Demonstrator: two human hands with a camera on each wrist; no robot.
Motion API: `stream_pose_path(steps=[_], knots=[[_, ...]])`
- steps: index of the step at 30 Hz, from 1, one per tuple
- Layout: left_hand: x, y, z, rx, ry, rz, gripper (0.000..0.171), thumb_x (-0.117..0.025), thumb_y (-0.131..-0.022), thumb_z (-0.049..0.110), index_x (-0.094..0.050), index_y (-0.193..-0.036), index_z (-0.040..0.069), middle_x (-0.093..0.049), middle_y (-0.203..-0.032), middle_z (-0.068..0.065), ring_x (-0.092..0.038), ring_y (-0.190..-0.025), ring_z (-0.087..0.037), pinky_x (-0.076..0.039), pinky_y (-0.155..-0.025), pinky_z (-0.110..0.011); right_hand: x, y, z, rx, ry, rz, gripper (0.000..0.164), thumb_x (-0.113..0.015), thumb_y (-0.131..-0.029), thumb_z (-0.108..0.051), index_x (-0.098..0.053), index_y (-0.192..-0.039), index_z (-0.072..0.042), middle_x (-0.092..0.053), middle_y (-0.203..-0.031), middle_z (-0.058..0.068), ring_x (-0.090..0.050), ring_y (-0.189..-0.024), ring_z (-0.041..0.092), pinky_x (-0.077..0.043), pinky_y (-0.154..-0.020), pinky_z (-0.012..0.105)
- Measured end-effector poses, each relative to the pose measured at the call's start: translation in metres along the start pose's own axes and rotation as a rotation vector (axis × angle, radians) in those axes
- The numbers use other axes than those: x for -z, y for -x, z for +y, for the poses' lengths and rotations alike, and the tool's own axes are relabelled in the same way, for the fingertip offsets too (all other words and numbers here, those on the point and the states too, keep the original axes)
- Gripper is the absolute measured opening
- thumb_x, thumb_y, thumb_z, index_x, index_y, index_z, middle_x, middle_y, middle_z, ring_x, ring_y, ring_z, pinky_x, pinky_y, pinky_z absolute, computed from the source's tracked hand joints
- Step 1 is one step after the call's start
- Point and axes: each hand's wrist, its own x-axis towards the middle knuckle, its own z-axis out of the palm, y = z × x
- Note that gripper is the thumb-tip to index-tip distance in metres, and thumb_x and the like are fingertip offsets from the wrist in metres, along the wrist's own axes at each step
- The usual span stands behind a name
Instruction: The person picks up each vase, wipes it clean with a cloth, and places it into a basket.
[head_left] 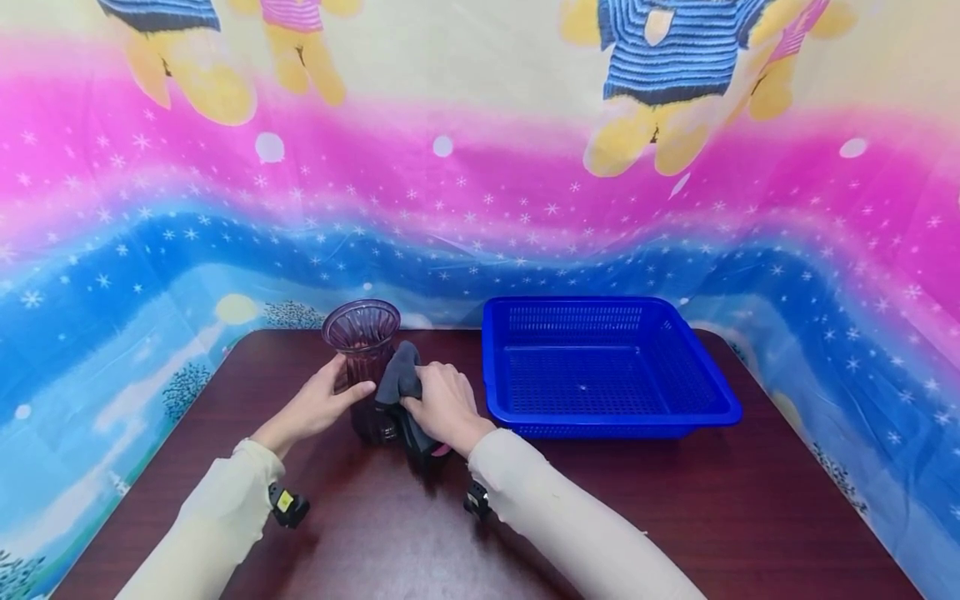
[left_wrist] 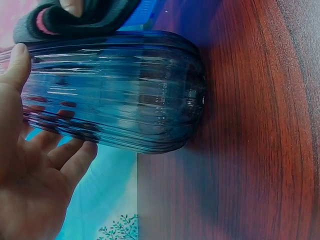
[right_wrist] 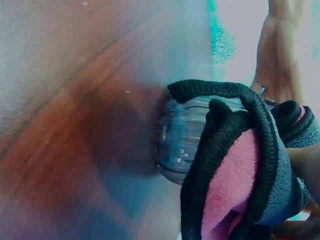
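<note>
A ribbed, see-through purple glass vase [head_left: 363,333] with a flared rim stands upright on the table, left of centre. My left hand [head_left: 318,400] holds it from the left side, thumb in front and fingers curved behind; the left wrist view shows the fingertips against the vase's ribs [left_wrist: 115,90]. In my right hand [head_left: 447,404] is a bunched cleaning cloth [head_left: 400,379], dark grey with black edging and a pink side [right_wrist: 232,180]. The cloth lies against the right side of the vase. Part of the right hand is hidden behind the folds in the right wrist view.
A blue perforated plastic basket [head_left: 600,421] sits at the back right of the dark reddish-brown table [head_left: 405,533]. Behind the table hangs a printed cloth backdrop [head_left: 480,200]. A small black device is strapped to each wrist.
</note>
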Motion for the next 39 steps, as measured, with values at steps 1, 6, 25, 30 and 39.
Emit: stream_pose_path(steps=[1, 6, 25, 30, 39], knots=[[0.0, 0.0, 0.0, 0.001, 0.002, -0.001, 0.075, -0.058, -0.103, 0.032, -0.022, -0.157, -0.005, -0.041, -0.152, -0.034, -0.048, -0.138, -0.05, -0.043, -0.112, -0.061, 0.002, -0.001, -0.001, 0.003, -0.002, 0.002, 0.018, -0.077, -0.089, -0.034, -0.07, -0.082, -0.019, -0.068, -0.073, -0.001, -0.062, -0.067, 0.018, -0.045, -0.055, 0.03], [-0.001, -0.001, -0.001, -0.023, 0.016, -0.005, 0.071, -0.058, -0.104, 0.027, -0.022, -0.157, -0.005, -0.042, -0.152, -0.034, -0.047, -0.138, -0.049, -0.043, -0.112, -0.06, 0.009, -0.005, -0.005, 0.021, -0.005, 0.024, 0.019, -0.076, -0.09, -0.036, -0.069, -0.081, -0.02, -0.067, -0.072, -0.002, -0.061, -0.066, 0.017, -0.044, -0.054, 0.029], [0.001, 0.0, 0.002, -0.036, 0.019, -0.015, 0.068, -0.056, -0.104, 0.022, -0.022, -0.156, -0.005, -0.043, -0.151, -0.035, -0.047, -0.138, -0.049, -0.043, -0.112, -0.061, 0.007, -0.001, -0.01, 0.004, 0.017, 0.05, 0.021, -0.074, -0.091, -0.039, -0.073, -0.097, -0.018, -0.069, -0.086, 0.003, -0.064, -0.079, 0.021, -0.053, -0.066, 0.035], [0.0, 0.001, 0.002, 0.01, -0.017, -0.014, 0.076, -0.056, -0.104, 0.032, -0.018, -0.158, -0.006, -0.036, -0.154, -0.036, -0.045, -0.139, -0.051, -0.042, -0.112, -0.062, 0.001, 0.003, -0.007, -0.014, 0.02, 0.027, 0.022, -0.074, -0.092, -0.04, -0.072, -0.096, -0.019, -0.068, -0.084, 0.002, -0.064, -0.077, 0.02, -0.053, -0.065, 0.034], [0.001, 0.002, 0.002, 0.013, -0.021, -0.009, 0.078, -0.057, -0.104, 0.034, -0.018, -0.158, -0.007, -0.036, -0.155, -0.036, -0.046, -0.137, -0.052, -0.043, -0.111, -0.063, -0.007, 0.007, -0.002, -0.034, 0.05, 0.003, 0.025, -0.075, -0.09, -0.04, -0.073, -0.1, -0.016, -0.07, -0.086, 0.004, -0.064, -0.077, 0.021, -0.053, -0.065, 0.035]])
